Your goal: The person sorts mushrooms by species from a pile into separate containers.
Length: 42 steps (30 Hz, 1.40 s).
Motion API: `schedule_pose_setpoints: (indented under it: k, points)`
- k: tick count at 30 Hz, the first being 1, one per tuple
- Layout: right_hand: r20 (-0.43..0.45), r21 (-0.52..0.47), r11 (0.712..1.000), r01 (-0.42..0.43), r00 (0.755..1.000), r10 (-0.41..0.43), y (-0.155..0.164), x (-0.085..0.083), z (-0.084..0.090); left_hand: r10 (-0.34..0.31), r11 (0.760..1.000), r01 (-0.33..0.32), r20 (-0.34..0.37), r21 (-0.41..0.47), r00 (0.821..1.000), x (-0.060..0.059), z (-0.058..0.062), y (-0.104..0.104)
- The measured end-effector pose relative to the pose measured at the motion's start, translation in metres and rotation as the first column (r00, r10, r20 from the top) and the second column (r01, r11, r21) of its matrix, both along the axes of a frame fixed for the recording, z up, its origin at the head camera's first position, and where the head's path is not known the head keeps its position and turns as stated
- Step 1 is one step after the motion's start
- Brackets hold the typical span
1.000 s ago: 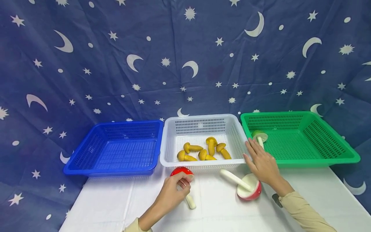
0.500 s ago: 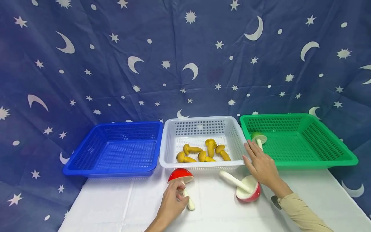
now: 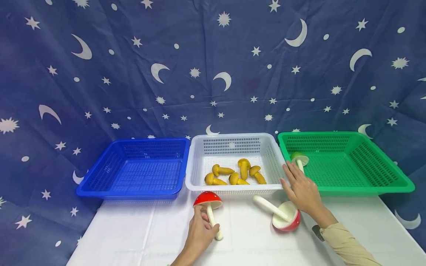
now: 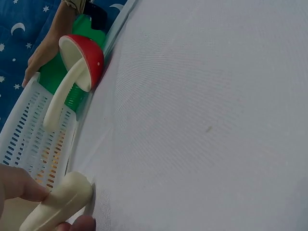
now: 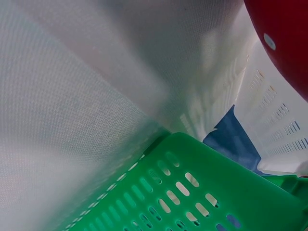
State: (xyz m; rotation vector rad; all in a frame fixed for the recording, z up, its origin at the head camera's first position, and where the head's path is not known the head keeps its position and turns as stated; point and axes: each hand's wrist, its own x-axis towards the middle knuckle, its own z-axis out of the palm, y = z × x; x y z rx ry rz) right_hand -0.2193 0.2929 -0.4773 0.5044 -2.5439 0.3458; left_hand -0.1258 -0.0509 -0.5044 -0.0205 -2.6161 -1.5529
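Observation:
In the head view my left hand [image 3: 199,232] pinches the white stem of a red toy mushroom [image 3: 207,198] with a white-dotted cap, in front of the white basket [image 3: 233,187]. The left wrist view shows thumb and fingers on either side of the stem's end [image 4: 70,195]. My right hand [image 3: 303,193], fingers fairly straight, rests where the white basket meets the green basket [image 3: 362,190]. Below it a second red mushroom [image 3: 293,223] lies on the table, its hollow cap tipped open side up. Its red cap [image 5: 293,43] also enters the right wrist view, where the hand itself is unseen.
Several yellow mushrooms [image 3: 244,169] lie in the white basket. A green-capped mushroom [image 3: 301,159] lies at the green basket's left side. The blue basket [image 3: 133,194] stands at the left. White cloth covers the table [image 3: 126,229]; a starry blue curtain [image 3: 213,44] hangs behind.
My left hand has come down from over the cap of the red mushroom to its stem, uncovering the cap, and now pinches the stem. The right hand stays in place.

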Motion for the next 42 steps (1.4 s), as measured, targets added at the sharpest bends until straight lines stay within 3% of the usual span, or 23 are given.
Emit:
schedule_pose_setpoints:
  k: [8,20,32,42]
  points:
    - [-0.005,-0.007,1.000,-0.001,1.000,0.001,0.000,0.000,-0.001,-0.001,1.000,0.000,0.041,0.027,0.999,0.004,0.003,-0.012]
    - [-0.003,0.003,1.000,0.005,1.000,-0.005,0.001,0.000,0.001,-0.032,0.999,0.033,0.048,-0.013,0.998,0.021,0.021,-0.033]
    - [0.023,0.009,1.000,-0.012,1.000,0.012,0.000,0.000,0.002,-0.042,0.999,0.042,0.010,0.027,0.999,0.033,0.038,-0.037]
    - [0.115,-0.018,0.999,-0.040,0.992,0.042,0.002,0.001,0.010,-0.027,0.995,0.028,-0.013,0.095,1.000,0.028,0.062,-0.046]
